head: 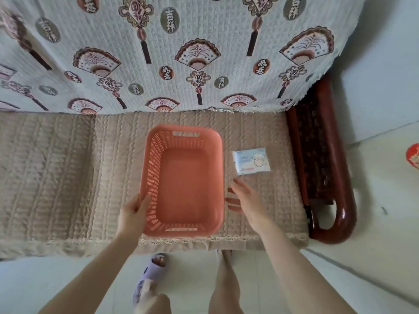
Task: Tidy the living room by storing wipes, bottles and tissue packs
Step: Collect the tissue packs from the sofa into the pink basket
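A salmon-pink slotted plastic basket (156, 168) stands on the beige sofa seat with nothing inside it. My left hand (133, 213) grips its near left rim, thumb on the inner side of the wall. My right hand (246, 199) hovers beside the basket's right wall with fingers straight and spread, holding nothing. A small white and blue tissue pack (251, 162) lies flat on the seat to the right of the basket, a short way beyond my right fingertips.
A patterned grey cover (181, 53) drapes the sofa back. The dark red wooden armrest (326, 173) bounds the seat on the right. Below the seat edge are pale floor tiles, my legs and a purple slipper (154, 268).
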`<state>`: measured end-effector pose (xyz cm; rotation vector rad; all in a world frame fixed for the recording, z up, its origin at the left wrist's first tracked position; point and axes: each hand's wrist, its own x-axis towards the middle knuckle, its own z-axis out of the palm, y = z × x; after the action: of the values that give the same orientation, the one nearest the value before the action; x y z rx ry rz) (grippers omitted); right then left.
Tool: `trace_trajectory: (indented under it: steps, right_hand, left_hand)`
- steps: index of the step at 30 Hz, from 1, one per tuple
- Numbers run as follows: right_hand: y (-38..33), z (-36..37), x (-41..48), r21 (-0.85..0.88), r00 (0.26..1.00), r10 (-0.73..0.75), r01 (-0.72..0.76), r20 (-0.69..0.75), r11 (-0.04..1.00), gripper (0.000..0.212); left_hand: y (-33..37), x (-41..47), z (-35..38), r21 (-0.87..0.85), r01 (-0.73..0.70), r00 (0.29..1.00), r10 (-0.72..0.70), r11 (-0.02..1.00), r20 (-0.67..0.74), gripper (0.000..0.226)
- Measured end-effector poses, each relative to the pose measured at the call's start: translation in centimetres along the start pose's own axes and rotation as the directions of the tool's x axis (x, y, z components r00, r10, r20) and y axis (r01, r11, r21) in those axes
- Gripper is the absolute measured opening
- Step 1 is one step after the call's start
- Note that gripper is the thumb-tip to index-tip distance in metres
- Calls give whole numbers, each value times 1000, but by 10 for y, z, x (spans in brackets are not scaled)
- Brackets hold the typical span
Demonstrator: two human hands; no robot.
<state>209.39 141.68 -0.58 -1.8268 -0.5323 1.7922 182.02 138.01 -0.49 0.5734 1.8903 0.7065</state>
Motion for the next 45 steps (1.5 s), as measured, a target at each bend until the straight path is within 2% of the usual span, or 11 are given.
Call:
trace_trajectory:
  steps: [2,10,13,19,24,29,32,39,45]
  right_hand:
    - [-2,-18,19,16,1000,10,-10,-13,1000,31]
    - [6,-52,111,-68,993,61,-68,-101,995,20]
    - [17,-59,138,-44,981,106,-114,-161,992,3]
    - [39,-62,186,155,929,157,-110,-335,982,11]
    - [44,-57,210,305,876,188,-49,-445,951,38]
    - [39,-53,225,322,808,232,-56,-542,945,44]
    - [34,-54,221,302,796,193,-14,-573,953,46]
    - [1,-51,179,238,903,1,112,-430,965,26]
    - [-42,-53,131,161,953,-191,232,-237,959,17]
  left_hand:
    - [-1,1,17,-31,18,999,-19,999,-33,23]
    - [-6,28,71,-38,23,994,-27,999,-109,30]
    - [-10,37,81,-48,-8,992,2,999,-123,31]
    - [-23,54,94,-106,-25,993,13,994,-118,20]
    - [-28,61,97,-135,-20,993,4,991,-119,20]
    - [-34,62,96,-139,-37,994,22,990,-105,24]
    - [-34,61,94,-143,-41,995,28,989,-95,22]
    - [-35,55,87,-163,-22,996,8,986,-86,17]
    - [-34,40,70,-168,-15,992,-7,986,-128,21]
